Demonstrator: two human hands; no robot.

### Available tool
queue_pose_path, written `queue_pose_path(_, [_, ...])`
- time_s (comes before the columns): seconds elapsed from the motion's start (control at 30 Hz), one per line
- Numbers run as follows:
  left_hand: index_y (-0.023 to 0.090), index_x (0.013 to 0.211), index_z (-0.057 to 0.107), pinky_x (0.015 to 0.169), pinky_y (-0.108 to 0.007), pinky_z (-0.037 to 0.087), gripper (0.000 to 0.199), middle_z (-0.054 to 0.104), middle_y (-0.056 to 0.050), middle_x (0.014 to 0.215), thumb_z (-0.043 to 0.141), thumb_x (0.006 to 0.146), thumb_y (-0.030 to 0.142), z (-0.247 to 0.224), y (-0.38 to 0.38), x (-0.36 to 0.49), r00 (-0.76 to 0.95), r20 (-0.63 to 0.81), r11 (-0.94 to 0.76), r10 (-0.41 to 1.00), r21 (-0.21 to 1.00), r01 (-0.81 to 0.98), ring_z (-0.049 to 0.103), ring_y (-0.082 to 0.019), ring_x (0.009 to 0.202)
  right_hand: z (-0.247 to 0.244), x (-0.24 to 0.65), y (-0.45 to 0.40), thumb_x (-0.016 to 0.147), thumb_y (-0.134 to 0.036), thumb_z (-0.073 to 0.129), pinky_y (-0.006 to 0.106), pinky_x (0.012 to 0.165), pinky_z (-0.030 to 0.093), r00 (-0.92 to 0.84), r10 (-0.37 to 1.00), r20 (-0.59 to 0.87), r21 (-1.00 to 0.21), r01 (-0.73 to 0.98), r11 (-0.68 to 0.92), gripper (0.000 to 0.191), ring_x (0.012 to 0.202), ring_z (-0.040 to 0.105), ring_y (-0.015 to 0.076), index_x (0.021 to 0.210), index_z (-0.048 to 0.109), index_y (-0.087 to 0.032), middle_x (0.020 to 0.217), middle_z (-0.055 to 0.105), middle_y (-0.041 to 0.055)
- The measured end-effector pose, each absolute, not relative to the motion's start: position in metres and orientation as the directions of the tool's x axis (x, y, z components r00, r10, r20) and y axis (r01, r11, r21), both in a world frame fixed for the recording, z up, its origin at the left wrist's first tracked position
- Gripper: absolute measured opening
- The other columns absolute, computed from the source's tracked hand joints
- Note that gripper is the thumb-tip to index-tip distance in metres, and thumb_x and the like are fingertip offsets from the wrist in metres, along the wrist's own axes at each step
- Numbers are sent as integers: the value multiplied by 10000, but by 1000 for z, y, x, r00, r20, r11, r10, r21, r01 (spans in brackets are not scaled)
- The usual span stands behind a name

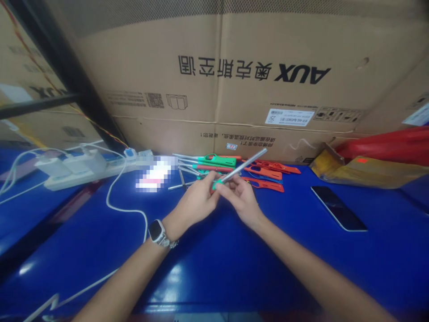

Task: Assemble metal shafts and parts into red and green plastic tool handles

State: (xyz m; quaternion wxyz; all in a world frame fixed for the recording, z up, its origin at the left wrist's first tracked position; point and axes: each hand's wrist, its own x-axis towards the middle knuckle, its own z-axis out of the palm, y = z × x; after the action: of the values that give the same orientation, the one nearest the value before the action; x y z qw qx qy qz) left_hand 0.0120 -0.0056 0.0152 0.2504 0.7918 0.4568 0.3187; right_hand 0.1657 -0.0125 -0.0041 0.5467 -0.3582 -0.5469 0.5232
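Both hands meet over the blue table around one long-nosed gas lighter [246, 165]. Its silver metal tube points up and to the right, and a bit of green shows at the tube's base. My left hand [197, 201], with a watch on the wrist, closes round the handle end, most of which is hidden. The fingers of my right hand [245, 201] are pinched at the green part and the lower tube. Just behind the hands lies a pile of similar lighters, among them a green lighter [221, 161] and an orange-red lighter [268, 184].
A large cardboard box [248, 98] stands along the back. On the left are a white power strip [90, 172] with plugs and a loose white cable [125, 209]. A phone [338, 208] lies right, before a yellow carton [365, 172] and red plastic [385, 145].
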Motion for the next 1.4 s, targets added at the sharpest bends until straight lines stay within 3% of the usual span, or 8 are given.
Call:
queue_pose_path(0.13, [201,778,513,522,-232,367,305,435,60,580,547,927,465,22,3,22,303,252,-314,919,933,178,424,-107,495,-6,180,-16,845,-506,645,267,573,349,-105,950,294,-949,-148,278,316,597,438,123,893,494,-233,671,481,-52])
queue_pose_path(0.23, [209,681,387,473,-208,329,436,305,92,562,607,889,522,24,2,32,282,190,-133,940,969,-210,312,-67,451,-13,178,-23,889,-428,623,282,682,420,-220,922,320,-937,70,342,234,766,562,153,951,540,-218,855,617,9])
queue_pose_path(0.4, [187,711,467,666,-248,485,452,488,30,649,564,897,588,24,-2,38,247,159,-36,956,897,-441,539,-113,642,-21,165,-32,923,-484,574,256,538,465,-374,918,134,-963,168,210,279,517,586,130,966,548,-209,637,627,-32])
queue_pose_path(0.57, [176,923,567,680,-317,533,464,696,-58,818,478,910,631,23,5,32,137,110,-43,985,908,-416,651,-170,687,-24,161,-35,895,-548,592,199,336,330,-363,931,26,-987,141,82,346,325,464,98,826,472,-231,471,521,-87])
queue_pose_path(0.77, [211,661,392,704,-322,543,482,731,-59,755,458,940,598,17,9,37,60,144,-118,988,940,-319,682,-187,722,-24,149,-40,916,-457,589,241,395,304,-222,960,170,-950,221,220,228,364,459,119,859,556,-239,475,524,-58])
queue_pose_path(1.07, [198,767,481,716,-332,559,508,761,-82,813,493,883,692,0,10,30,129,67,-17,989,935,-355,710,-215,769,-20,156,-37,872,-402,620,273,541,360,-162,961,225,-842,464,276,183,553,529,167,905,633,-222,661,627,7])
queue_pose_path(1.27, [160,855,621,682,-336,547,569,754,-95,774,463,880,706,-2,12,-1,59,33,-25,998,991,-134,701,-242,730,-19,180,-29,919,-370,572,253,557,409,-323,931,170,-930,259,260,163,557,551,142,971,492,-239,675,611,-35])
queue_pose_path(1.4, [162,655,625,518,-288,475,680,672,-65,565,314,926,703,3,11,-19,1,5,-5,1000,975,222,615,-198,510,-18,193,-22,940,-386,562,279,659,470,-334,905,265,-880,299,368,171,660,602,152,1008,520,-234,778,645,-12])
